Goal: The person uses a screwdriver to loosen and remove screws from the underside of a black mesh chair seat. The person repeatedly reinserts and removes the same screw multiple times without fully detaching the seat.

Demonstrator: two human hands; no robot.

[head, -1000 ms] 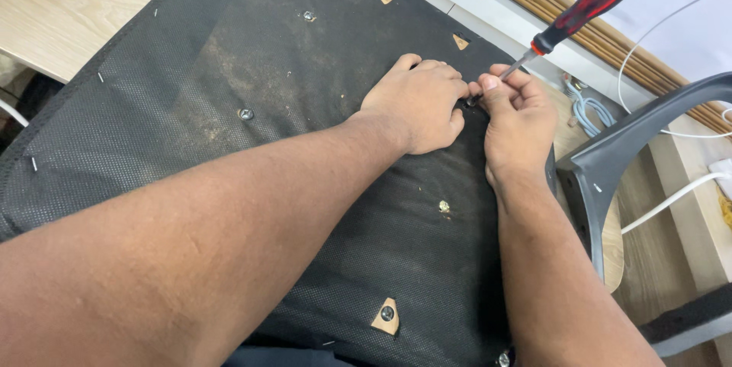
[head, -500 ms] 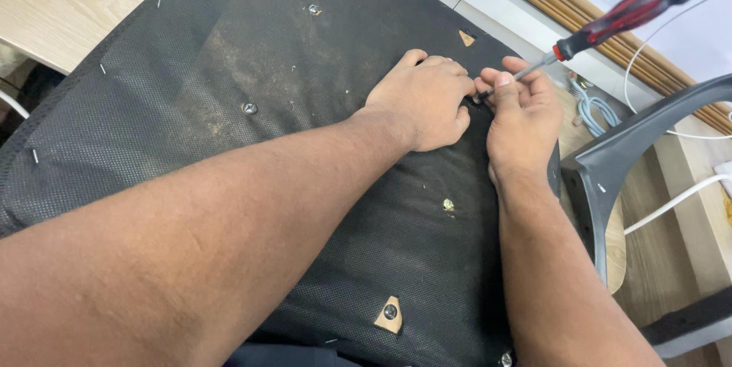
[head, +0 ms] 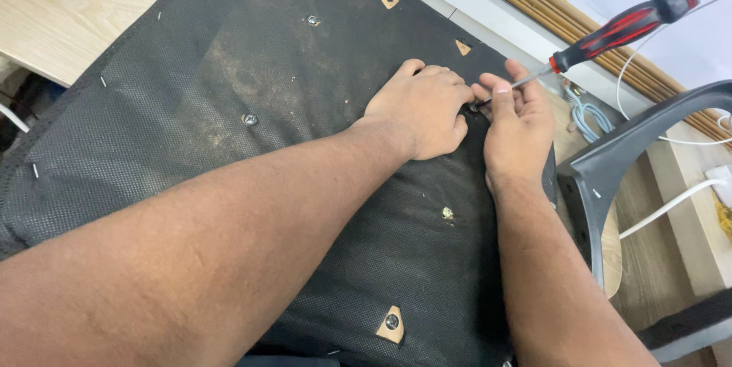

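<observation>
Grey armrest [head: 610, 153] crowds right side; seat underside [head: 252, 70] leftward open.

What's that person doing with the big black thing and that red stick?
That black thing is the cloth-covered underside of a chair seat lying on a wooden table. The person's right hand pinches the metal shaft of a red and black screwdriver, its tip down at a spot on the seat. The left hand rests curled right beside that spot.
</observation>
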